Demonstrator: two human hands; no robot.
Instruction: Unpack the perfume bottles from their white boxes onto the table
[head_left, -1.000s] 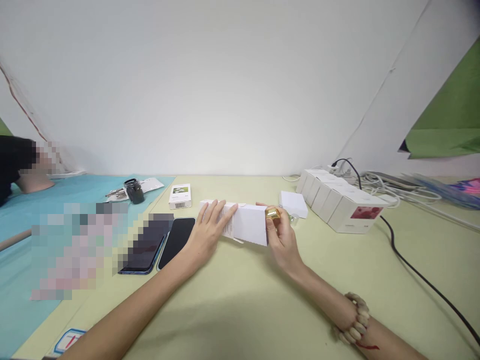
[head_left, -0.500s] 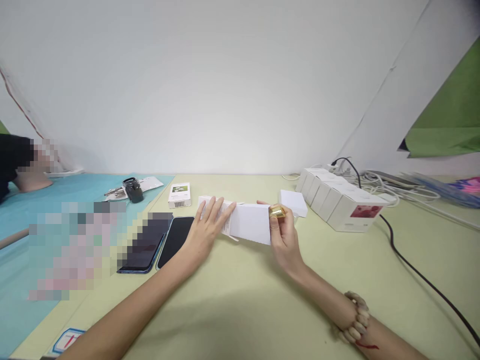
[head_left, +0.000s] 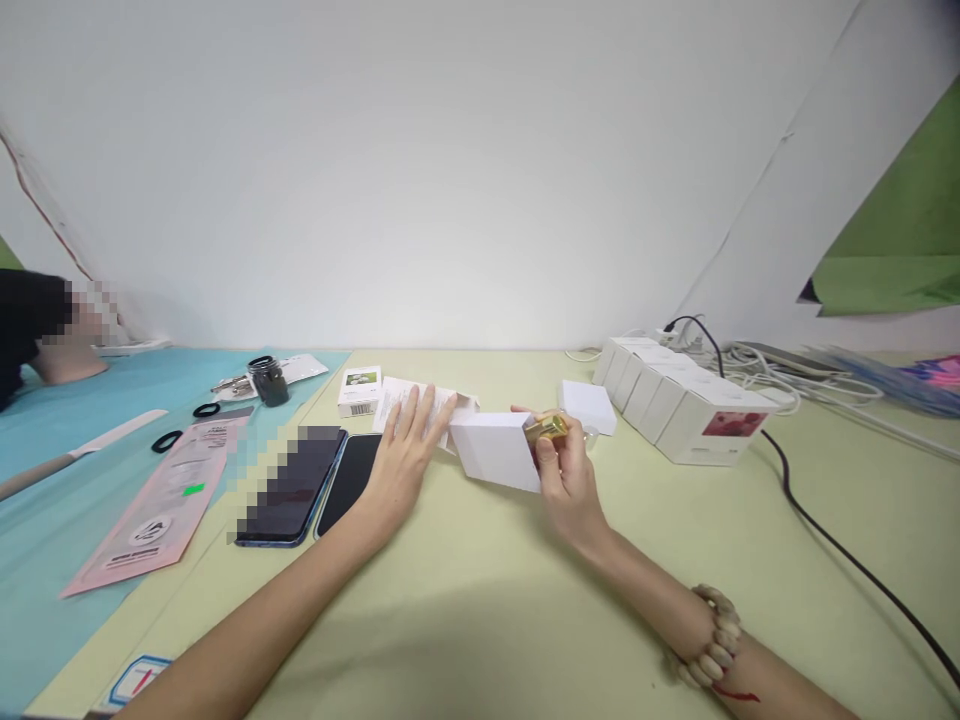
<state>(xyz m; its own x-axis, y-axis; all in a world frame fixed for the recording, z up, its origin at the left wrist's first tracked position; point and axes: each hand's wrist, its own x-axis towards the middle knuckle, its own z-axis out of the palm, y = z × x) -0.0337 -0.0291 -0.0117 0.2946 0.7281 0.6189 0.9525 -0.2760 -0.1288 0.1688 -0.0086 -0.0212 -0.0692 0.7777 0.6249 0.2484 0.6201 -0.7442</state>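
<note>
Now pulled apart, printed sleeve (head_left: pixel 385 402), white box (head_left: pixel 491 452)

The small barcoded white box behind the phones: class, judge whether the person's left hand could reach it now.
Probably yes: the left hand rests open on a printed sheet, and the small box stands right beside that sheet, nothing between.

White box (head_left: pixel 493 452), gold cap (head_left: pixel 546 429)

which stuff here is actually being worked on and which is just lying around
In hand: white box and gold cap in right hand; printed piece under left hand.
Lying about: phones, small box, box row, jar, pink packet, cable.
</note>
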